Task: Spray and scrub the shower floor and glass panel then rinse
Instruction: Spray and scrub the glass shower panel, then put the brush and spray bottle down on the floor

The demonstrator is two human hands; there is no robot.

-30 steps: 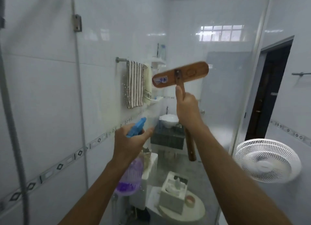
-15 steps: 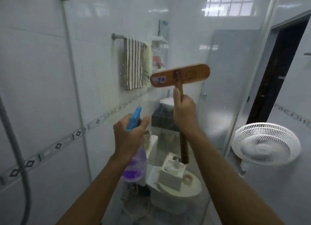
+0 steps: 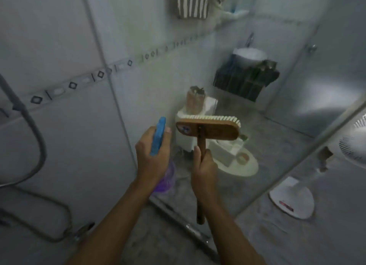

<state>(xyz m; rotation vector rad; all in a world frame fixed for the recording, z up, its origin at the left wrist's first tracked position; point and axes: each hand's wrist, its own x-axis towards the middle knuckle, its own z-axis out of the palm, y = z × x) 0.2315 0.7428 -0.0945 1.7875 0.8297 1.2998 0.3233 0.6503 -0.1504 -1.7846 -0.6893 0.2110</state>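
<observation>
Wooden brush (image 3: 208,129) in right hand (image 3: 204,166), purple spray bottle (image 3: 159,135) in left hand (image 3: 151,160).

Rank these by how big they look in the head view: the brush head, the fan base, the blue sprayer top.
1. brush head and fan base: they look about alike, so they are left unranked. The brush is much nearer the camera, which inflates it.
2. blue sprayer top: clearly the smallest.
</observation>
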